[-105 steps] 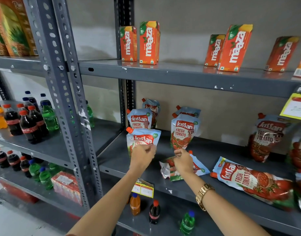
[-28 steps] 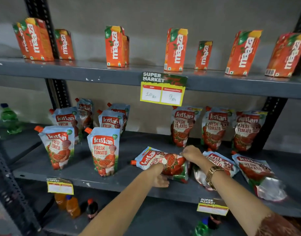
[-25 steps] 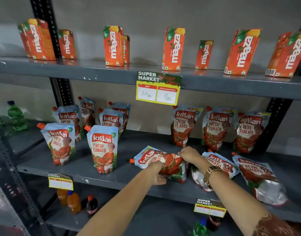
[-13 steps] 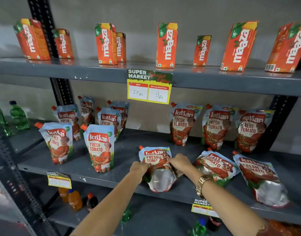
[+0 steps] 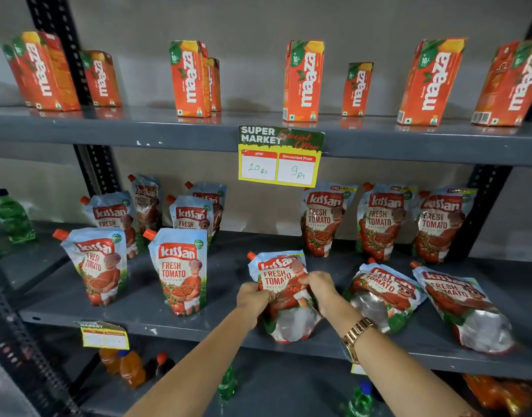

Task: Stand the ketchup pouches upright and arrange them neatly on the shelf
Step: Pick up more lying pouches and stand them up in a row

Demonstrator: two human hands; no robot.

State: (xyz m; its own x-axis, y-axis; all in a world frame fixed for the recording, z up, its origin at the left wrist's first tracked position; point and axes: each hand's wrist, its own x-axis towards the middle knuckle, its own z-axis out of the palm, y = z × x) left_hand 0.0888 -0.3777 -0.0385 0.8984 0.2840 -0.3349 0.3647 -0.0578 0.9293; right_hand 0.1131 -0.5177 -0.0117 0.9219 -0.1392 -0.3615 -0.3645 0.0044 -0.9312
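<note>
Now the glossy blue-and-red ketchup pouch with the orange spout (image 5: 281,284) is tipped up off its face between my hands, where a second ago it lay flat on its side with the spout pointing left; half a second back it was only part raised. My left hand (image 5: 254,297) is closed on its left edge and my right hand (image 5: 321,288) on its right edge, fingers curled round the printed front, so both are gripping it. It leans back, spout uppermost, and its silver gusseted base (image 5: 291,325) faces me near the front lip of the grey metal shelf (image 5: 222,322); I judge it is not standing on its own yet, and the base wants spreading and setting down before I let go. Just right of my right hand two more pouches of the same kind (image 5: 382,293) (image 5: 463,308) lie reclined with their silver bottoms forward, so those are left to do. Beyond my hands three pouches (image 5: 382,221) stand along the back wall, and well left of my left hand a group of six (image 5: 180,266) stands in pairs. Lining this one up with that front row looks the neat finish, though a slack base could let it topple forward.
</note>
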